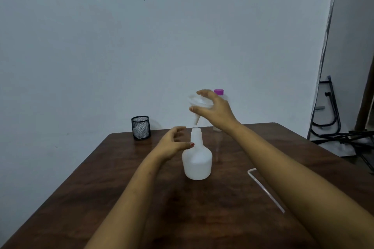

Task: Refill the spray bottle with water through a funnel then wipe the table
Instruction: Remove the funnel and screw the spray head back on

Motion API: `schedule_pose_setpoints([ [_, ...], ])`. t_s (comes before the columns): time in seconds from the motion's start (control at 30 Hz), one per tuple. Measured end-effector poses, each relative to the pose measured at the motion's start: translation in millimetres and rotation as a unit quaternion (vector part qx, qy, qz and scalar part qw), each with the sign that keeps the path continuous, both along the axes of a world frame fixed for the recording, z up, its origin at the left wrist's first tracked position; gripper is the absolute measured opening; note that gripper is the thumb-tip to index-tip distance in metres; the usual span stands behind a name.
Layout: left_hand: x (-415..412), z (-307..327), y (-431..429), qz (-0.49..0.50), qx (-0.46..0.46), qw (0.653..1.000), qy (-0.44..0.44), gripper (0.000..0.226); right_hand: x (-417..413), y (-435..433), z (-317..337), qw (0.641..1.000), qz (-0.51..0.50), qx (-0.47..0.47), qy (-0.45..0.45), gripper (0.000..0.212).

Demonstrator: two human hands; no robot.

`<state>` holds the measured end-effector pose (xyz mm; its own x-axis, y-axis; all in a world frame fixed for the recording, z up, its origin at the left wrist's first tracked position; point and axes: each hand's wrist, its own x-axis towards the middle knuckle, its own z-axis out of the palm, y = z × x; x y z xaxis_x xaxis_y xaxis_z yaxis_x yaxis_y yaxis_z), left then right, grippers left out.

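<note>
A white spray bottle (197,160) without its spray head stands upright in the middle of the dark wooden table (125,178). My right hand (214,110) grips a clear funnel (197,107) by its rim, with the spout just above the bottle's open neck. My left hand (175,143) is beside the bottle's neck, thumb on its shoulder and fingers loosely curled. A clear water bottle with a purple cap (219,93) stands behind my right hand, mostly hidden. A thin white dip tube (265,189) lies on the table, partly hidden under my right forearm.
A black mesh cup (140,127) with something white inside stands at the table's far left edge, near the pale wall. Black metal stands and cables (332,119) crowd the floor to the right of the table.
</note>
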<state>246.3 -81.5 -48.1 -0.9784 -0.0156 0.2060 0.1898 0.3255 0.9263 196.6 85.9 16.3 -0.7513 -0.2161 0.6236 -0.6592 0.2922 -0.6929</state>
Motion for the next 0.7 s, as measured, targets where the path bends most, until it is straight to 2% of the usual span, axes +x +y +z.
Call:
schedule_pose_setpoints([
  [0.1, 3.2, 13.5, 0.9, 0.008, 0.032, 0.998, 0.052, 0.060, 1.3, 0.4, 7.9, 0.989, -0.015, -0.130, -0.065, 0.048],
  [0.2, 1.3, 31.9, 5.6, 0.014, 0.048, 0.992, 0.112, 0.060, 5.4, -1.7, 14.3, 0.935, 0.055, -0.265, -0.229, 0.045],
  [0.27, -2.3, 43.7, 11.7, 0.005, 0.037, 0.991, 0.131, 0.060, 7.5, -5.5, 16.6, 0.895, 0.101, -0.296, -0.317, 0.047],
  [0.33, -6.1, 53.2, 21.3, -0.026, 0.031, 0.990, 0.138, 0.060, 9.2, -12.3, 15.0, 0.870, 0.124, -0.306, -0.366, 0.059],
  [0.43, -13.4, 58.6, 33.4, -0.032, 0.073, 0.985, 0.150, 0.056, 11.0, -21.1, 13.1, 0.865, 0.134, -0.267, -0.404, 0.070],
  [0.47, -15.6, 58.7, 34.9, -0.014, 0.084, 0.984, 0.154, 0.055, 11.4, -21.7, 13.6, 0.876, 0.121, -0.239, -0.401, 0.070],
  [0.53, -20.7, 58.8, 34.4, 0.031, 0.079, 0.982, 0.169, 0.050, 8.7, -18.9, 15.2, 0.931, 0.052, -0.142, -0.331, 0.063],
  [0.6, -27.1, 60.1, 30.8, 0.088, 0.050, 0.976, 0.194, 0.050, -0.6, -9.2, 15.4, 0.984, -0.087, 0.022, -0.154, 0.053],
  [0.63, -30.5, 61.5, 29.8, 0.109, 0.044, 0.973, 0.200, 0.051, -2.6, -5.2, 16.6, 0.988, -0.123, 0.068, -0.064, 0.052],
  [0.7, -35.9, 65.1, 31.7, 0.103, 0.061, 0.975, 0.186, 0.053, -2.4, -1.9, 22.6, 0.994, -0.075, 0.082, 0.006, 0.056],
])
